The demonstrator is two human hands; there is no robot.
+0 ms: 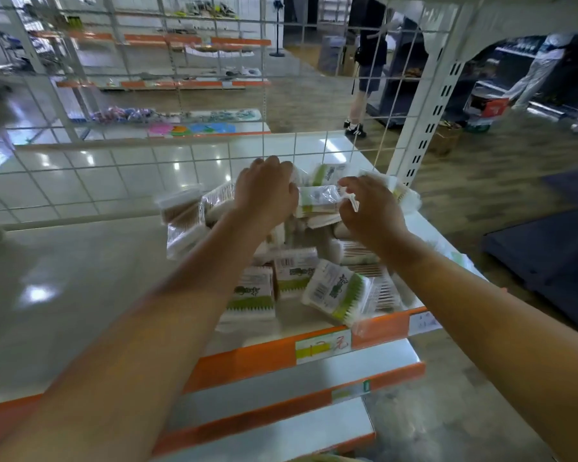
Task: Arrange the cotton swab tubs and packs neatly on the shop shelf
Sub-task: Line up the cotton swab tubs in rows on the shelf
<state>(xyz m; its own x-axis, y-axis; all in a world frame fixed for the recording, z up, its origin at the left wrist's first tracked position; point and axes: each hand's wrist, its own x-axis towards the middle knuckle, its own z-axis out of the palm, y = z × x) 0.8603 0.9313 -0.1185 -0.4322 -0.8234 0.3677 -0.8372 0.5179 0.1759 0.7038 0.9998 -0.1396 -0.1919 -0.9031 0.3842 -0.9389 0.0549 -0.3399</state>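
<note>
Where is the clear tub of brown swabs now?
In the head view, the clear tub lies at the left edge of the pile, left of the left hand, near the wire grid.

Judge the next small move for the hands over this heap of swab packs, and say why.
Probably lift the flat pack that both hands grip, the left hand at one end and the right hand at the other, and set it on the bare shelf to the left. It lies on top of a jumbled heap, so removing it likely frees the packs beneath for sorting.
</note>
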